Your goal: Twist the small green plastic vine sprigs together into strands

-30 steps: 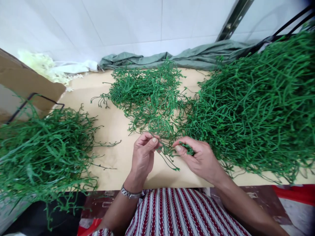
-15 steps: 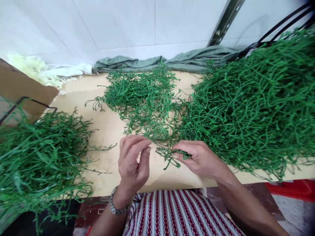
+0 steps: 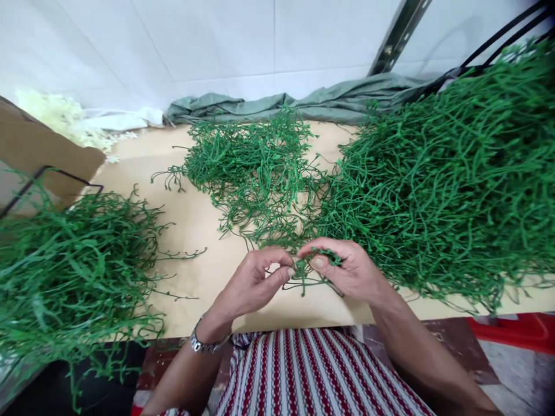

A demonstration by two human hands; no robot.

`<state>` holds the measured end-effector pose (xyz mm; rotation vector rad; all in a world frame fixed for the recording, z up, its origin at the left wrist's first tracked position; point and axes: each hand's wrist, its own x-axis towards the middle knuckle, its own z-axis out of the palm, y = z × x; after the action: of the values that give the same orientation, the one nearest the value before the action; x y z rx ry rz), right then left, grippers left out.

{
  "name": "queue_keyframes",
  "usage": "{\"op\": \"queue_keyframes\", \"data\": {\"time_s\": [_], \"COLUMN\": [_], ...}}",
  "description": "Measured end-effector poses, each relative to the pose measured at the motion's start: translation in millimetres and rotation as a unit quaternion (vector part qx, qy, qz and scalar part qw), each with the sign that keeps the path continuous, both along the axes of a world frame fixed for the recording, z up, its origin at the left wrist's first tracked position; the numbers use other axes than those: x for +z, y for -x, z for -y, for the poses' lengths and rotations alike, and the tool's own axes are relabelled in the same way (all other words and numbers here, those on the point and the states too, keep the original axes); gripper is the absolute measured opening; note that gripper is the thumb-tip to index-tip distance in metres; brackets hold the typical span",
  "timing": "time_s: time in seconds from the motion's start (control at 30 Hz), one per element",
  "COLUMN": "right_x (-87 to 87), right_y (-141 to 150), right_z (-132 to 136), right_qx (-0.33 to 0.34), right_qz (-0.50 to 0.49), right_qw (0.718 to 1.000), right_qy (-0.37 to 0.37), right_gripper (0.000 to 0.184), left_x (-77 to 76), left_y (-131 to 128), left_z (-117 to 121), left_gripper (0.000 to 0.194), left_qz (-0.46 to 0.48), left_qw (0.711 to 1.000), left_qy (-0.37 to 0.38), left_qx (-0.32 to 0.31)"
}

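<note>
The thin, branching sprig of green plastic-looking stems (image 3: 302, 273) lies right between my hands, at 3 o'clock from my left hand (image 3: 251, 283) and 9 o'clock from my right hand (image 3: 353, 270). Both are about equally near. It has no single long axis: one short clump points toward 6 o'clock, while finer stems below run roughly from 9 to 3.

My left thumb and forefinger curve into a loop, their tips nearly meeting at the sprig's edge; whether they pinch it, I cannot tell. My right hand is closed on green stems, thumb against forefinger, with a knobbly bit showing in the crook; whether that bit joins the sprig is unclear.

From my hands, a loose tangle of green stems (image 3: 243, 153) spreads at 11 o'clock on the smooth tan tabletop (image 3: 260, 315), and a dense, tall green heap (image 3: 455, 190) rises at 2.
</note>
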<state>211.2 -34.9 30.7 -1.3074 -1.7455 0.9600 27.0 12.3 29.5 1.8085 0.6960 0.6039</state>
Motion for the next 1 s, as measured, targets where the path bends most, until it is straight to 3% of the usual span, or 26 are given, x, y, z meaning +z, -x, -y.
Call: {"op": "queue_keyframes", "data": {"time_s": [0.1, 0.2, 0.33, 0.63, 0.8, 1.0], "right_x": [-2.7, -6.8, -11.7, -17.0, -13.0, -4.1], "right_y": [-2.5, -1.7, 2.6, 6.6, 1.0, -5.8], "right_z": [1.1, 2.0, 3.3, 6.6, 7.9, 11.5], "right_qx": [0.003, 0.022, 0.020, -0.003, 0.018, 0.083], "right_qz": [0.000, 0.024, 0.017, -0.004, 0.057, 0.135], "right_qw": [0.999, 0.999, 0.998, 0.997, 0.993, 0.979], "right_qy": [0.034, 0.004, -0.054, -0.083, -0.104, -0.131], "right_gripper": [0.026, 0.034, 0.027, 0.018, 0.012, 0.016], "left_x": [1.0, 1.0, -2.6, -8.4, 1.5, 14.6], "left_y": [-0.9, -2.5, -4.5, -5.3, -5.0, -2.5], "left_z": [1.0, 1.5, 2.6, 3.1, 5.4, 7.9], "left_gripper": [0.014, 0.015, 0.015, 0.016, 0.017, 0.018], "left_qz": [0.010, 0.025, 0.055, 0.083, -0.014, -0.119], "left_qw": [1.000, 0.999, 0.998, 0.996, 0.995, 0.970], "left_qy": [0.026, 0.024, 0.010, -0.012, -0.084, -0.195], "left_qx": [0.010, 0.011, 0.011, -0.018, -0.055, -0.089]}}
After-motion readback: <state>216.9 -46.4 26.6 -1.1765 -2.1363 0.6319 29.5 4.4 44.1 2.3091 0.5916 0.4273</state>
